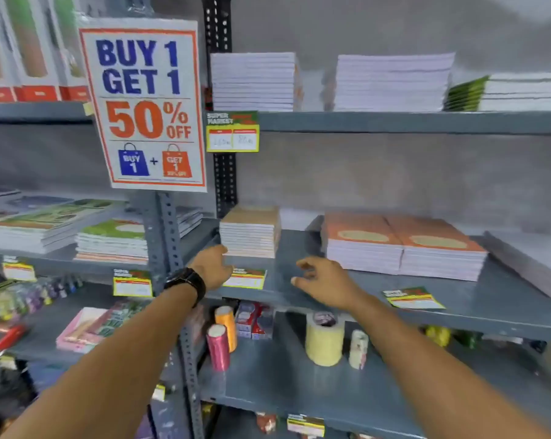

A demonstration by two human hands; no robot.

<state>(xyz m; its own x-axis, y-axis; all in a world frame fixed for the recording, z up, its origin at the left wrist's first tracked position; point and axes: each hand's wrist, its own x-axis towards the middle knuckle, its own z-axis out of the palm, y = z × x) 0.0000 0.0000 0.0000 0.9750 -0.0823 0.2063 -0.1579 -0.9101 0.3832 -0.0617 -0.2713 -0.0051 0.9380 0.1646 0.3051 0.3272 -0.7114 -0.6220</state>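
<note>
A small stack of notebooks with a tan cover (250, 231) stands on the middle grey shelf (299, 280). My left hand (212, 266), with a black watch on the wrist, reaches to the stack's lower left corner, and its fingertips touch or nearly touch it. My right hand (325, 282) hovers over the bare shelf to the right of the stack with loosely curled fingers and holds nothing. Two wider stacks with orange covers (404, 248) lie side by side further right.
A "Buy 1 Get 1 50% off" sign (144, 106) hangs on the upright post. White stacks (391, 82) fill the upper shelf. Thread spools (218, 345) and tape rolls (325, 340) stand on the lower shelf. Price tags (249, 277) line the shelf edges.
</note>
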